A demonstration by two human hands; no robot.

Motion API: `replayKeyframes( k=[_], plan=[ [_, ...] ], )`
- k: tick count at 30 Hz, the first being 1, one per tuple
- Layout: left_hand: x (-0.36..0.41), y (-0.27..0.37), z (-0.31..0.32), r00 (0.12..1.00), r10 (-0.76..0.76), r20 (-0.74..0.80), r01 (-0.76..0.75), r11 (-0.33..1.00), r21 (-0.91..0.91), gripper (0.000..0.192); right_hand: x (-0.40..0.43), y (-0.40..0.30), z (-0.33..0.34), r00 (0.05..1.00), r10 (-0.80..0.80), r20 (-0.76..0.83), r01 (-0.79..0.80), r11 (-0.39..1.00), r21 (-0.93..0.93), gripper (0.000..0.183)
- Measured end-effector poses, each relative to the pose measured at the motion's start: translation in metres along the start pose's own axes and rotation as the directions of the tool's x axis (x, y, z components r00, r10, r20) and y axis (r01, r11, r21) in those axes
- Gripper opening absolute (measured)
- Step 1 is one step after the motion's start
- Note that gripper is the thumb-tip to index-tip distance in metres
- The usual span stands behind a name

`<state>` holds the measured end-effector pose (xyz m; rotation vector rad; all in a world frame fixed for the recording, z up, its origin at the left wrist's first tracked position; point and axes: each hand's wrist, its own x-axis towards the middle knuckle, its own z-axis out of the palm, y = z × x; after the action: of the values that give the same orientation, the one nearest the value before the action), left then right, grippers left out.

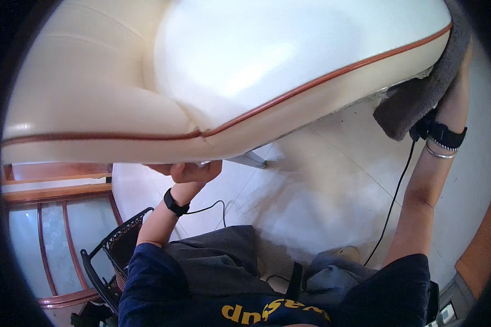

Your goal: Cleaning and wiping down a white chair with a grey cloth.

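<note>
A chair upholstered in cream leather-like material (94,102), with brown piping along its edges (331,77), fills the upper part of the view. Its smooth white padded panel (262,45) faces up. My left hand (196,171) grips the chair's lower edge, with fingers partly hidden beneath it. At the far right, my right hand (458,92) holds a dark grey plush cloth (438,86) against the chair's end. The cloth wraps that corner and covers most of the fingers. Below the chair's underside, a grey leg (251,159) shows.
Pale floor tiles (323,196) lie beneath the chair. A black-framed rack or basket (114,249) stands at left, near a wood-framed glass panel (57,245). Black cables (393,208) run from both wristbands. An orange-brown surface (480,241) is at the right rim.
</note>
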<state>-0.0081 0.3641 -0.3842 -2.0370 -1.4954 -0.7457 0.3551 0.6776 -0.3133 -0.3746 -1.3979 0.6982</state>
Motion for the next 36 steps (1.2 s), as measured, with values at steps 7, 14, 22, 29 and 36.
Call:
replayKeyframes(
  k=[7, 14, 22, 29, 36],
  plan=[
    [0.046, 0.032, 0.012, 0.931, 0.133, -0.339, -0.106, 0.99, 0.097, 0.074, 0.017, -0.026, 0.025, 0.988, -0.155, 0.003, 0.15, 0.954, -0.258, 0.029],
    [0.047, 0.035, 0.03, 0.881, 0.026, -0.473, -0.008, 0.999, 0.041, 0.063, -0.002, -0.114, 0.1, 0.953, 0.04, 0.301, 0.162, 0.772, -0.614, 0.034],
    [0.061, 0.056, 0.0, 0.913, -0.012, -0.407, -0.026, 0.996, -0.089, 0.019, -0.01, -0.131, 0.146, 0.771, 0.076, 0.633, 0.45, 0.638, -0.625, 0.032],
    [0.076, 0.034, -0.045, 0.924, -0.006, -0.383, -0.096, 0.964, -0.247, 0.032, -0.022, -0.146, 0.154, 0.579, 0.002, 0.816, 0.644, 0.612, -0.459, 0.03],
    [0.064, 0.04, -0.064, 0.953, 0.304, -0.006, -0.251, 0.775, -0.579, 0.019, -0.054, -0.144, 0.146, 0.651, -0.012, 0.759, 0.525, 0.729, -0.439, 0.018]
  ],
)
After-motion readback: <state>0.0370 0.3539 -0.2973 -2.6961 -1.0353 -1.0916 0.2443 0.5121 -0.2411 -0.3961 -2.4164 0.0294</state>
